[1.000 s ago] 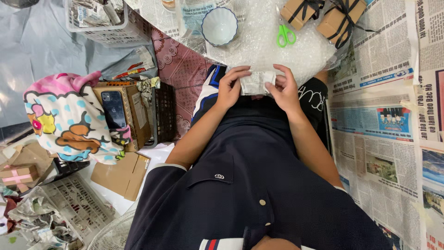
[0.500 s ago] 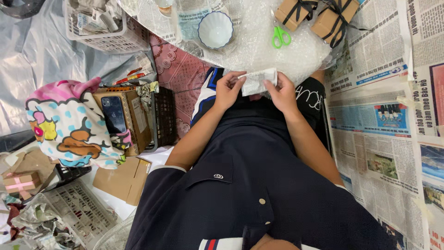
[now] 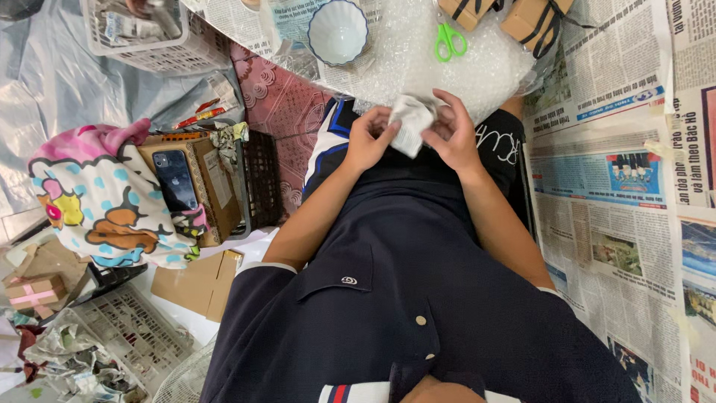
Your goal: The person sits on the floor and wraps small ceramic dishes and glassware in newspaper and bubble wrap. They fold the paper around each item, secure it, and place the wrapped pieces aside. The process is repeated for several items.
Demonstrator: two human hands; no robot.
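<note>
Newspaper-covered floor around me, both my left hand (image 3: 368, 138) and right hand (image 3: 453, 134) pinch a small white paper-wrapped bundle (image 3: 409, 124), mid-wrap; folding its loose edges seems next.

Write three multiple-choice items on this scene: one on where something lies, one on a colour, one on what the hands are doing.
1. Where do the scissors lie?
A. on the bubble wrap
B. in the white basket
C. on the person's lap

2. What colour are the scissor handles?
A. red
B. green
C. black

3. What state are the hands in?
A. both rest flat on the newspaper
B. one holds the bowl
C. the left hand and right hand both grip a small white wrapped packet

Answers: 1 A, the scissors sit on the clear bubble wrap beyond the hands. 2 B, the handle loops are bright green. 3 C, fingers of both hands close on the packet between them, above the lap; the white bowl stands untouched.
</note>
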